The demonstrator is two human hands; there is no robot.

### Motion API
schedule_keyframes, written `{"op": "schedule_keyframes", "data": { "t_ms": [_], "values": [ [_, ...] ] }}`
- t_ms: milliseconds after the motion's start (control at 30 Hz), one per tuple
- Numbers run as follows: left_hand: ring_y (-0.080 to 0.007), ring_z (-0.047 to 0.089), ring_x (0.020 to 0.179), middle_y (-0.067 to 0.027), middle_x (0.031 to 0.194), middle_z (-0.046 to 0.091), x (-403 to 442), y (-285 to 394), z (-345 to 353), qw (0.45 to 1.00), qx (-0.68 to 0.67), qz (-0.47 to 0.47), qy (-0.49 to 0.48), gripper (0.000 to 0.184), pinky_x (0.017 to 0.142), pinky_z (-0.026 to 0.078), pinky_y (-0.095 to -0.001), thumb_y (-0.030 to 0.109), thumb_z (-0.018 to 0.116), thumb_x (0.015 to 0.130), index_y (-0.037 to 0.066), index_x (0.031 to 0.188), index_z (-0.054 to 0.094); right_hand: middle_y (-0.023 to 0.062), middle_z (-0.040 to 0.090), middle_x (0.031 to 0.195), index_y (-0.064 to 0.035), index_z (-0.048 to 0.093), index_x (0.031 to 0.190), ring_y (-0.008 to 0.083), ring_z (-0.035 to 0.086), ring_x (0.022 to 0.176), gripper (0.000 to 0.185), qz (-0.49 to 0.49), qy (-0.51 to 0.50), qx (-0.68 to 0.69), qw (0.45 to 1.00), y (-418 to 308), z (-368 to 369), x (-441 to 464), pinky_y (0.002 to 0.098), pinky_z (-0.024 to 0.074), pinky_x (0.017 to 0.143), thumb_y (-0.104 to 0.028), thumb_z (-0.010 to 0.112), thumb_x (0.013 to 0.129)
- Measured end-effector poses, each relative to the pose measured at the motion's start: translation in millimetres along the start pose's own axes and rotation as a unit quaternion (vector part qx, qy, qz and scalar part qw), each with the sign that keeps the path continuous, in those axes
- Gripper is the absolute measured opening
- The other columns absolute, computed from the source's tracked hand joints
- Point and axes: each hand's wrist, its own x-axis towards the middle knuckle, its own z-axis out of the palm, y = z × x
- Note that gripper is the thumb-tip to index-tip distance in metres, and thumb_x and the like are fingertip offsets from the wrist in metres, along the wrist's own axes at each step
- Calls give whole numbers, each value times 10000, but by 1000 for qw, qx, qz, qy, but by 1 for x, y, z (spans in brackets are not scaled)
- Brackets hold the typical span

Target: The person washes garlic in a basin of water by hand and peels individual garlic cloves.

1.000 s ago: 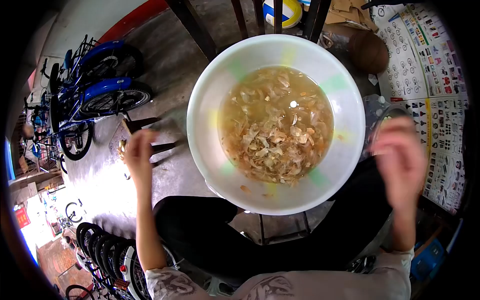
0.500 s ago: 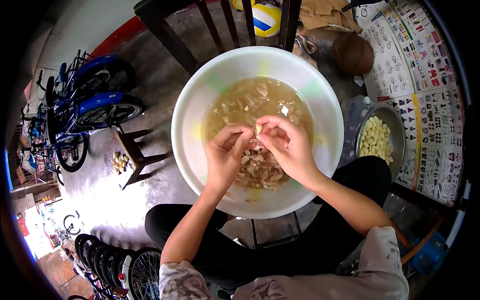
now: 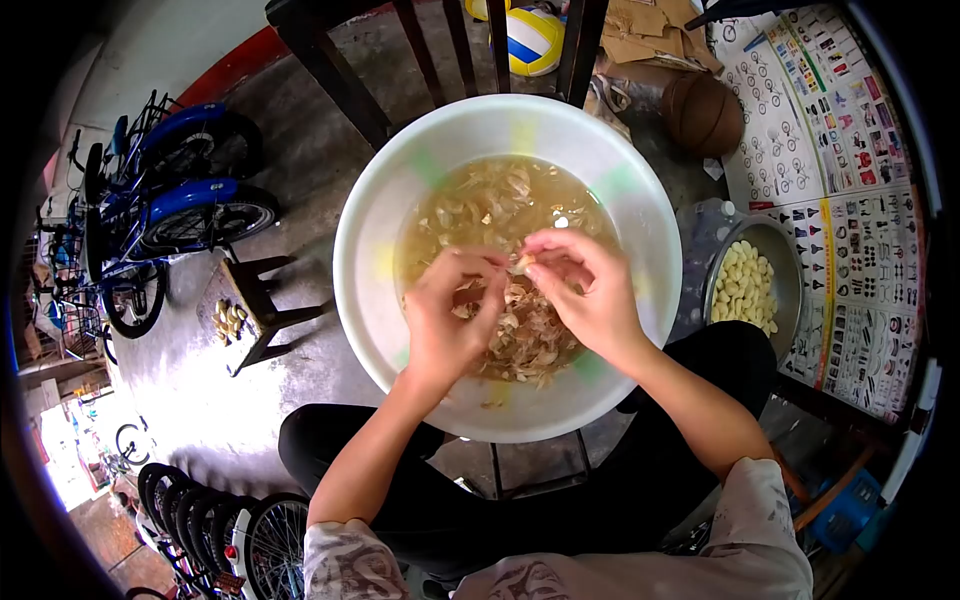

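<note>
A large white basin (image 3: 650, 260) holds cloudy water with many papery garlic skins (image 3: 535, 335). Over its middle, my right hand (image 3: 590, 290) pinches a garlic clove (image 3: 522, 264) between thumb and fingers. My left hand (image 3: 450, 310) is close against the clove from the other side, its fingertips curled together and slightly blurred; whether they grip skin or the clove cannot be made out. To the right, a metal bowl (image 3: 792, 290) contains many peeled cloves (image 3: 745, 285). On a small wooden stool (image 3: 262, 300) at the left lie several unpeeled cloves (image 3: 229, 320).
A dark wooden chair (image 3: 345, 85) stands behind the basin. A volleyball (image 3: 533, 42), a basketball (image 3: 702, 114) and cardboard (image 3: 650, 35) are at the back. Blue bicycles (image 3: 190, 205) stand left, with tyres (image 3: 185, 500) at lower left. My knees flank the basin.
Both hands have come from the two sides to meet above the basin. Over the last half second they stay there, and my left fingers have shifted slightly at the clove.
</note>
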Motion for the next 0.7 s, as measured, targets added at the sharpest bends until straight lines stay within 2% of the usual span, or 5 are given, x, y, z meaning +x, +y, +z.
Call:
{"op": "schedule_keyframes", "data": {
  "t_ms": [67,200,267,367,700],
  "values": [
    [-170,657,966,-125,1147,611,5,-4,-1,983,-99,-155,22,217,804,553,-271,-62,593,878,-17,1090,593,101,683,1005,13,644,1049,149,689,881,223,-1,-5,4,1000,0,-3,2,252,568,746,74,661,835],
    [-179,647,1013,-128,1225,589,9,-13,-12,975,220,-12,-41,311,850,531,-285,-54,577,889,1,1195,561,96,686,970,14,663,969,159,697,832,160,-26,-28,-44,998,2,-7,4,257,576,738,82,667,825],
    [-177,635,1049,-138,1248,592,7,-16,-13,974,-124,-150,-113,332,902,512,-293,-39,578,909,-17,1238,553,93,684,934,11,668,952,166,695,810,149,-42,-30,-57,997,-2,-6,5,263,577,719,79,673,819],
    [-141,657,968,-127,1105,686,6,-5,-2,954,-216,-189,-82,267,843,525,-272,14,642,900,-22,1165,635,85,676,876,4,675,927,184,686,761,141,-77,-34,-96,992,-5,-6,6,273,569,662,70,687,803],
    [-141,679,871,-117,941,715,1,-17,4,965,-133,-223,-40,131,796,568,-266,-33,682,862,-73,986,672,39,621,814,-33,636,854,224,645,685,98,-194,-66,-304,930,2,-4,2,319,510,565,-3,679,772]
  ]
}}
